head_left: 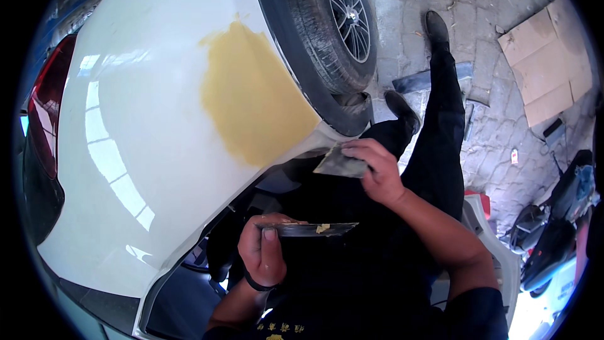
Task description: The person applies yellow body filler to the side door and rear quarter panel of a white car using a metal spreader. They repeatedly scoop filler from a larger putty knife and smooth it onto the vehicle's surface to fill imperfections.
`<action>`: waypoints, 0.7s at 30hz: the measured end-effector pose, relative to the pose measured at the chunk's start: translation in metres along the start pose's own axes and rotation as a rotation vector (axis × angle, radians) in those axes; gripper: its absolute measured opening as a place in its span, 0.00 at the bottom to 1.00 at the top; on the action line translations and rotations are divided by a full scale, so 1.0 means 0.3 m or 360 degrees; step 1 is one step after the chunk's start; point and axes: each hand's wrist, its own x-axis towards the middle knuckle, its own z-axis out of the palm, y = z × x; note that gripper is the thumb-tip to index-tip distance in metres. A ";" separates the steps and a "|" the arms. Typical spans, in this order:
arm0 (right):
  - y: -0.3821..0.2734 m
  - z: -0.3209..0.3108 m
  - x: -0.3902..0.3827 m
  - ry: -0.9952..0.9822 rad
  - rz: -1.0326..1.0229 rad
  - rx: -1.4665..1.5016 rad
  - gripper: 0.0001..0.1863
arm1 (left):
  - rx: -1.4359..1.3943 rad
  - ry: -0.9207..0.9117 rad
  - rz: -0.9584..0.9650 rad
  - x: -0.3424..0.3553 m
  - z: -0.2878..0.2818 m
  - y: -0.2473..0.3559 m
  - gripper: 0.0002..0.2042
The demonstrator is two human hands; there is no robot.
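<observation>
While the left hand (261, 255) pinches a thin, dark, flat plate (296, 231) between thumb and fingers in the lower middle of the frame, the right hand (380, 173) grips a grey, flat, thin-bladed scraper (343, 165) just right of the centre. The plate is seen nearly edge-on, and a small lump of yellowish paste (323, 228) sits toward its right end. The scraper shows its broad, smeared face and points to the left; the two tools are apart, the scraper higher in the frame.

A glossy white car body panel (151, 132) fills much of the left half. On it, above and left of the scraper, spreads a matte mustard-yellow patch (255, 101) with uneven edges, near the blade but apart from it. Black wheel-arch trim (296, 66) curves along the panel's right side, beside a black tyre with a silver multi-spoke rim (349, 17) at the upper middle. A red tail light (47, 110) lies at the far left. Flattened brown cardboard (547, 60) rests on the grey stone paving (491, 145) at the upper right.
</observation>
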 end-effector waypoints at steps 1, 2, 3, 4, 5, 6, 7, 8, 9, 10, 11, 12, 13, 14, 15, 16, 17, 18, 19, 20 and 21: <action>-0.042 -0.040 -0.009 0.0052 0.0083 0.0080 0.29 | -0.0007 0.0028 -0.0036 -0.004 -0.002 0.002 0.13; -0.089 -0.080 -0.017 0.0127 0.0104 0.0145 0.23 | 0.0002 0.0022 -0.0027 -0.006 -0.006 -0.001 0.13; -0.141 -0.101 -0.032 0.0218 0.0326 0.0437 0.18 | 0.0009 0.0018 -0.0020 -0.010 -0.012 -0.013 0.13; -0.190 -0.113 -0.056 0.0308 0.0548 0.0727 0.14 | 0.0013 0.0016 -0.0014 -0.013 -0.016 -0.026 0.13; -0.241 -0.106 -0.084 0.0482 0.0688 0.1215 0.12 | -0.0054 0.0001 -0.0038 -0.009 -0.016 -0.029 0.12; -0.302 -0.103 -0.084 0.0440 0.0660 0.1365 0.12 | -0.0092 0.0002 -0.0067 -0.005 -0.009 -0.025 0.12; -0.370 -0.105 -0.080 0.0393 0.0633 0.1514 0.13 | -0.0130 0.0005 -0.0097 0.006 0.008 -0.020 0.12; -0.428 -0.102 -0.073 0.0342 0.0599 0.1668 0.13 | -0.0162 0.0007 -0.0119 0.022 0.024 -0.011 0.12; -0.467 -0.094 -0.079 0.0259 0.0591 0.1727 0.12 | -0.0169 0.0002 -0.0091 0.032 0.033 0.005 0.12; -0.489 -0.089 -0.087 0.0176 0.0534 0.1750 0.11 | -0.0194 0.0029 -0.0075 0.027 0.037 0.010 0.12; -0.495 -0.091 -0.089 0.0064 0.0421 0.1635 0.12 | -0.0214 0.0051 -0.0061 0.024 0.040 0.009 0.12; -0.501 -0.098 -0.090 -0.0047 0.0308 0.1519 0.13 | -0.0234 0.0073 -0.0047 0.020 0.037 0.011 0.12; -0.513 -0.107 -0.087 -0.0077 0.0232 0.1364 0.14 | -0.0252 0.0065 -0.0038 0.014 0.031 0.018 0.12; -0.519 -0.117 -0.084 -0.0104 0.0162 0.1209 0.14 | -0.0271 0.0056 -0.0035 0.007 0.028 0.018 0.11; -0.525 -0.126 -0.081 -0.0130 0.0091 0.1055 0.14 | -0.0288 0.0046 -0.0033 0.000 0.024 0.021 0.11; -0.531 -0.135 -0.079 -0.0171 0.0052 0.0923 0.15 | -0.0290 0.0066 -0.0023 -0.005 0.023 0.027 0.11; -0.534 -0.145 -0.080 -0.0212 0.0015 0.0792 0.16 | -0.0291 0.0086 -0.0017 -0.010 0.025 0.033 0.11; -0.538 -0.154 -0.078 -0.0252 -0.0021 0.0663 0.18 | -0.0290 0.0107 -0.0011 -0.014 0.025 0.038 0.11; -0.547 -0.165 -0.071 -0.0277 -0.0036 0.0582 0.18 | -0.0247 0.0128 -0.0011 -0.018 0.022 0.037 0.11; -0.561 -0.176 -0.065 -0.0302 -0.0046 0.0504 0.19 | -0.0202 0.0150 -0.0016 -0.027 0.019 0.031 0.11; -0.567 -0.184 -0.059 -0.0328 -0.0057 0.0426 0.19 | -0.0157 0.0172 -0.0022 -0.035 0.016 0.029 0.11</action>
